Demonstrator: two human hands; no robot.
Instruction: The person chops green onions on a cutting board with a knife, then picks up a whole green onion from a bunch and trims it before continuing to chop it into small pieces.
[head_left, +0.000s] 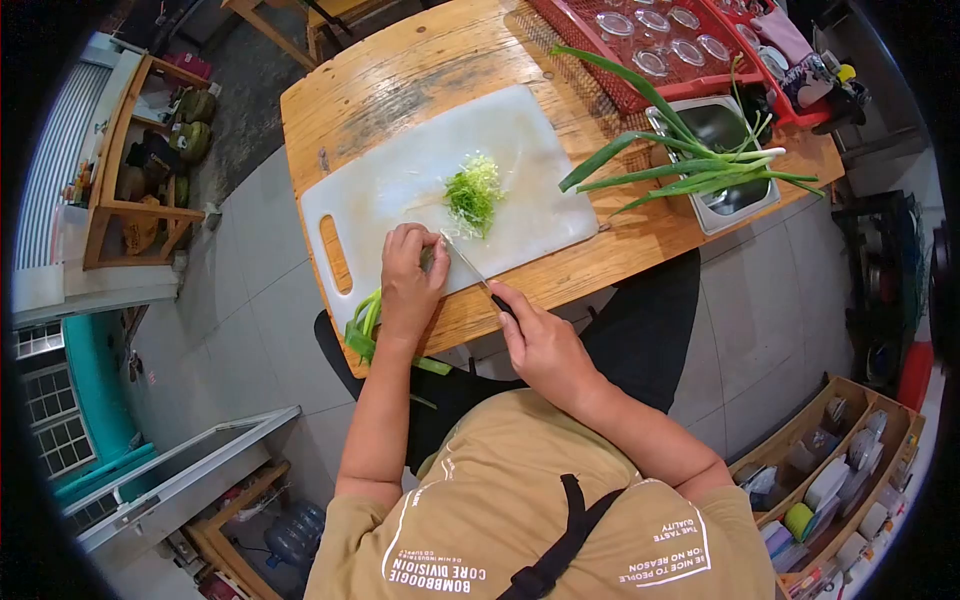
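Note:
My left hand [412, 275] is closed over spring onions [365, 325] at the near edge of a white cutting board [390, 190]. Their green ends trail out past my wrist and over the table's edge; the part under my fingers is mostly hidden. In my right hand [548, 345] is a kitchen knife [468, 262], gripped by its black handle. The blade points away from me, its tip close beside my left fingertips. Just beyond the blade lies a small heap of finely chopped spring onion [473, 195], green and pale.
Whole spring onions [700, 170] lie across a metal container [728, 205] at the table's right. Behind it stands a red crate [640, 85] with several upturned glasses. The wooden table [370, 80] ends close to my body. A shelf [840, 470] with packed goods is lower right.

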